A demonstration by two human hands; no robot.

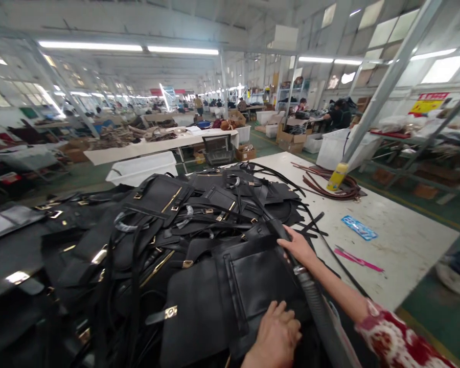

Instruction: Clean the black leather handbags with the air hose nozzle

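Both hands, left (pixel 276 332) and right (pixel 299 246), press unlabelled black bag (pixel 230 291).

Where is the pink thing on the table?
In the head view, the pink tool lies on the white table, right of the black bag pile, just below the blue packet.

The left hand (pixel 276 329) is cut off at the near edge, and the far workers are too small to make out.

Left hand (pixel 276 329) flat, palm down, right hand (pixel 299 245) reaching forward, arm extended
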